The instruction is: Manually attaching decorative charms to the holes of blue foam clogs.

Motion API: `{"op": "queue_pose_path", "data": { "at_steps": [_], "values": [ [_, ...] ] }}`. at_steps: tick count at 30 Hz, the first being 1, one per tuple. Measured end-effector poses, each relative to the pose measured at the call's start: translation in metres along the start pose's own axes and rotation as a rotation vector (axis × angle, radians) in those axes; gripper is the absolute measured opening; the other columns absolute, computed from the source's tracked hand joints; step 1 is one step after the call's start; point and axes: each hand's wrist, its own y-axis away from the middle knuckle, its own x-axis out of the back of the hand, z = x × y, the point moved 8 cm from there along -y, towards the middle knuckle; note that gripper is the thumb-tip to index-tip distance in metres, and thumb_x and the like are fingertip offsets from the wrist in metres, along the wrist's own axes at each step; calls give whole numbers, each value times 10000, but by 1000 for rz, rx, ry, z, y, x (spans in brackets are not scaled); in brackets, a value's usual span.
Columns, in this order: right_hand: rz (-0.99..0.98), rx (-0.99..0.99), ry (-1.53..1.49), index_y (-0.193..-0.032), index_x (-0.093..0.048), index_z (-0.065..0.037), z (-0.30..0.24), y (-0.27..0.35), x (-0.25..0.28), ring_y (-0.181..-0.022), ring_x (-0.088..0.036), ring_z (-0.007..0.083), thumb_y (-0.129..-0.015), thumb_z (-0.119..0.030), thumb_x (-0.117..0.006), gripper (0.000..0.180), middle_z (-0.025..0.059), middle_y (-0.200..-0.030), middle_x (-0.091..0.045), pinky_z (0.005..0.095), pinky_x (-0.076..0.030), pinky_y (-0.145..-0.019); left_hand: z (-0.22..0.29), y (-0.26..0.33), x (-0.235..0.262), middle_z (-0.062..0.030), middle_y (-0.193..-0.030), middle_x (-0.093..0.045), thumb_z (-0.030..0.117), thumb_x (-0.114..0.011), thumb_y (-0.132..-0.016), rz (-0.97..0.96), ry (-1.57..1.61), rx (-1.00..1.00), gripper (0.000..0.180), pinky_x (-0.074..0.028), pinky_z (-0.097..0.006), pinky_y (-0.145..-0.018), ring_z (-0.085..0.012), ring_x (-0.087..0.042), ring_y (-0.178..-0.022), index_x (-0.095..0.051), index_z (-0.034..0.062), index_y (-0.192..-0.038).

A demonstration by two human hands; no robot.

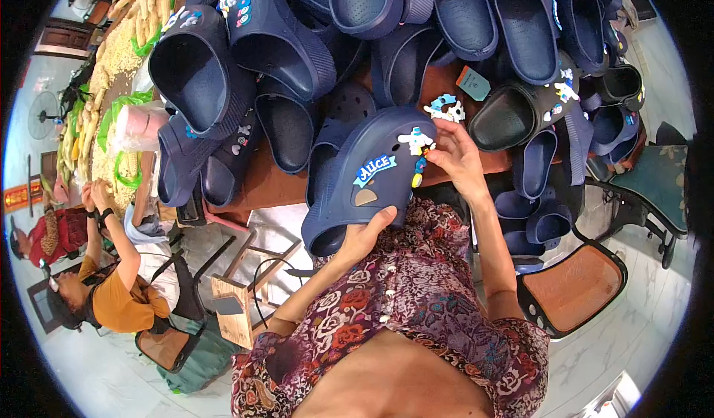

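A navy foam clog (372,146) is held in front of my chest by my left hand (364,239), its thumb on the outside near the heel opening. On the clog's upper sit a blue-and-white ribbon-shaped charm (375,169), a white figure charm (415,141) and a small blue-and-yellow charm (419,174). My right hand (460,161) is closed, thumb and fingertips pinching a small charm at the clog's right side; the fingers partly cover it. Just beyond those fingers, loose white-and-blue charms (446,108) lie on the brown table (286,187).
Navy clogs (279,42) are piled across the table, several with charms, beside a black clog (506,117). A teal tag (473,83) lies among them. At left, another person (123,291) sits by a table of corn (119,53). An orange-seated chair (576,288) stands at right.
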Motion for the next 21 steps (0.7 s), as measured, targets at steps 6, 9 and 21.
{"op": "queue_pose_path", "data": {
  "at_steps": [6, 9, 21],
  "values": [
    [226, 193, 391, -1093, -567, -11, 7, 20, 9, -860, -592, 106, -826, -25, -726, 311, 55, -1026, -585, 236, -496, -741, -11, 2, 2, -43, -1156, -565, 159, -621, -907, 44, 41, 76, 378, -422, -282, -913, -126, -530, -1035, -518, 19, -1242],
    [245, 207, 318, -1018, -574, -17, -2, 26, 6, -799, -589, 78, -854, -18, -696, 205, 30, -938, -608, 221, -484, -710, -8, 4, -3, -32, -1146, -565, 176, -621, -915, 24, 61, 113, 360, -422, -283, -908, -116, -523, -1031, -533, 24, -1228],
    [245, 287, 502, -942, -643, -3, -36, 29, -27, -723, -585, 60, -832, -18, -712, 131, 26, -879, -618, 200, -476, -621, 2, 4, -15, -102, -1147, -587, 171, -625, -901, -51, -177, -104, 332, -441, -350, -921, -199, -552, -1071, -571, -17, -1169]
  ]
}}
